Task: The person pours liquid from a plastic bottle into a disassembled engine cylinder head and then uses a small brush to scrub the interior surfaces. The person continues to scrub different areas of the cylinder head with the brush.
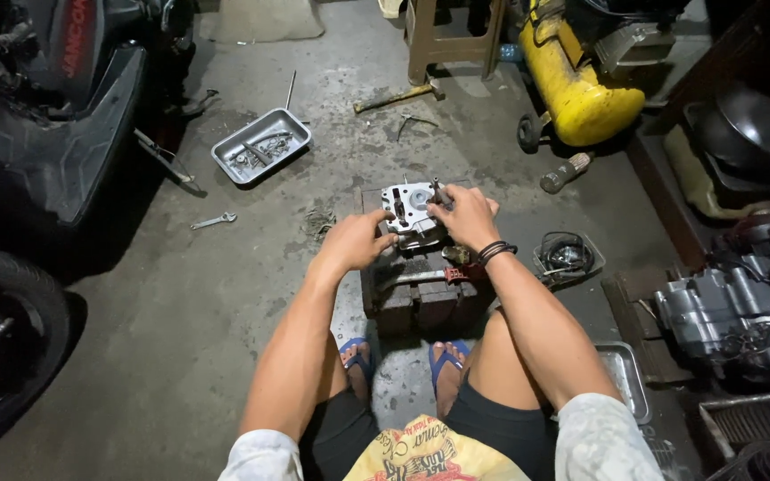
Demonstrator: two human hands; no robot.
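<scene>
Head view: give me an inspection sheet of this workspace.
Surface: stained concrete floor; low block stand.
Job's things: grey engine head on the stand.
Clutter: parts tray, wrench, hammer, second tray.
Grippers: left hand on the head's side; right hand gripping a part on top.
Cables: coiled wires.
Surroundings: yellow compressor, motorcycle, engine.

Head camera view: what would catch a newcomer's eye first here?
First, the pale metal engine part at centre, on a dark block, with the left hand at its side and the right hand on top. Next, the bright yellow tank at upper right. Then the metal tray of small parts on the floor, upper left.
</scene>
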